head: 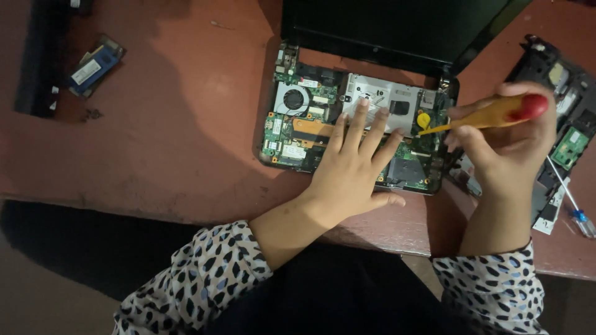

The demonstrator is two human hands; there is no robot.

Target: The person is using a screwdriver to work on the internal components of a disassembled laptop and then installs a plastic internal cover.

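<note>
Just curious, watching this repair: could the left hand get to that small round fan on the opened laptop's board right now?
Probably yes. The left hand lies flat on the circuit board, empty, and the fan sits uncovered just beside its fingers. The right hand and its screwdriver are off on the other side.

- A dark laptop screen stands open at the top middle, black and blank.
- A small white label sits on a blue memory stick at the upper left, on the red-brown table.
</note>
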